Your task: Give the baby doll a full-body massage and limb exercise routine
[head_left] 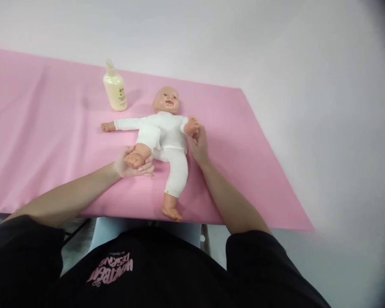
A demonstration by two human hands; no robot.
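Note:
A baby doll [172, 130] with a white cloth body lies face up on the pink table cover, its head away from me. My left hand [128, 164] is wrapped round the doll's raised, bent leg near the foot. On the other side, my right hand [199, 145] grips the doll's arm near its hand, which is lifted off the cover. The doll's other arm stretches out to the left, and its other leg points toward me, with the foot at the table's front edge.
A pale yellow pump bottle [116, 92] stands upright beyond the doll's outstretched arm. The pink cover [51, 128] has folds on the left, and its right edge slants toward me. A white wall [211, 38] rises behind the table.

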